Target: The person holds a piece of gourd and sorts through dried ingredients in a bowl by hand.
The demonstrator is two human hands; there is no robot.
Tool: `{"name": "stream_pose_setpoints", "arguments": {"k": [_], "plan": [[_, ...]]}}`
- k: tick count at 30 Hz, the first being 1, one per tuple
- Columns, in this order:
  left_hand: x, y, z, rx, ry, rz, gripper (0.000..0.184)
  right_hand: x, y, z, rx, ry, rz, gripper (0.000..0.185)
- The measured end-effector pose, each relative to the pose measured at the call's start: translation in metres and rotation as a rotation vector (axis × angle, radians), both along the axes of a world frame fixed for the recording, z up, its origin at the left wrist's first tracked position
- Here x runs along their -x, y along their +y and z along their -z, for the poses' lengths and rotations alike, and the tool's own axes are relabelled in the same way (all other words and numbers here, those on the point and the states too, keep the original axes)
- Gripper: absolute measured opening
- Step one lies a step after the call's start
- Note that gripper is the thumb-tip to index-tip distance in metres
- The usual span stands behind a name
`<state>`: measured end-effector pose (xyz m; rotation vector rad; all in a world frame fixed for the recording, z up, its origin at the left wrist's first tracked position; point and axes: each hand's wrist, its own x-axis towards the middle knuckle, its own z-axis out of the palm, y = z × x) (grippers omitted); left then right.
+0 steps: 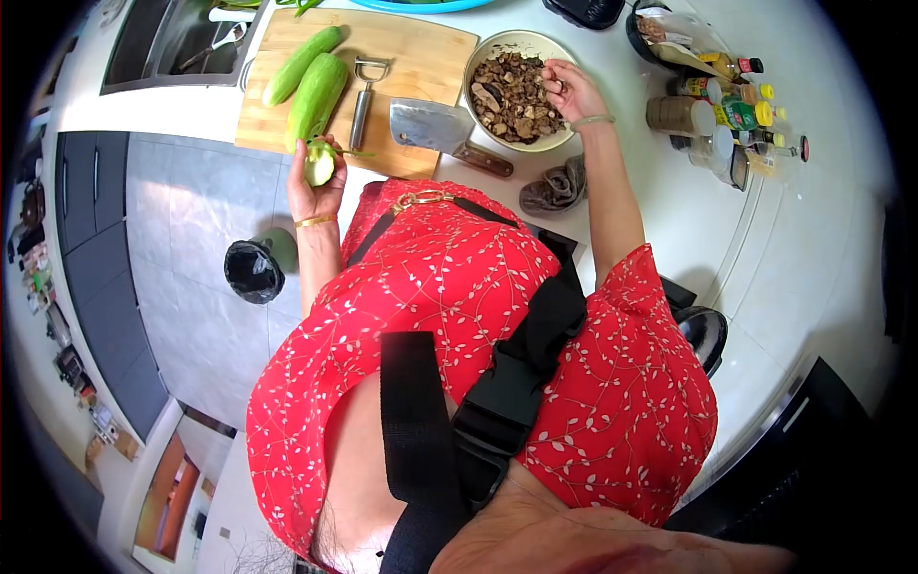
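Observation:
My left hand (pixel 311 191), at the near left edge of the cutting board (pixel 421 67), is closed on a pale green cut vegetable piece (pixel 319 165). Thin green strips stick out beside it. Just beyond lie two long green gourds (pixel 318 91), the nearer one reaching down to my fingers. A peeler (pixel 361 110) and a cleaver (pixel 430 126) with a wooden handle rest on the board, the handle past its edge. Over the right rim of a bowl (pixel 472 96) of dark chopped mushrooms (pixel 516 100), my right hand (pixel 574 94) has its fingertips pinched; what they hold is unclear.
A crumpled grey cloth (pixel 555 187) lies below the bowl. Several bottles and jars (pixel 736 115) stand at the right. The sink (pixel 177 48) is at the upper left, and a black-lined bin (pixel 256 271) stands on the floor. A blue basin (pixel 421 5) shows at the top.

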<state>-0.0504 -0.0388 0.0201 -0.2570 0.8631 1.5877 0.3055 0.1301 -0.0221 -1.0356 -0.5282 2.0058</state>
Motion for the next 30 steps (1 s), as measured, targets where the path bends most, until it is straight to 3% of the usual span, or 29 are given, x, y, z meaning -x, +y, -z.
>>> {"name": "stream_pose_setpoints", "arguments": {"k": [8, 20, 26, 30], "plan": [[0.000, -0.002, 0.000, -0.002, 0.000, -0.015, 0.030, -0.010, 0.006, 0.016, -0.078, 0.060, -0.124, 0.019], [0.000, -0.002, 0.000, 0.011, -0.002, -0.021, 0.031, -0.004, 0.003, 0.004, -0.029, -0.190, -0.044, 0.023], [0.000, -0.002, -0.001, 0.018, 0.001, -0.023, 0.030, -0.014, 0.014, 0.027, -0.178, -0.529, -0.196, 0.021], [0.000, -0.003, 0.001, 0.014, 0.020, -0.023, 0.030, -0.002, 0.028, 0.048, -0.487, -1.099, -0.233, 0.016]]}}
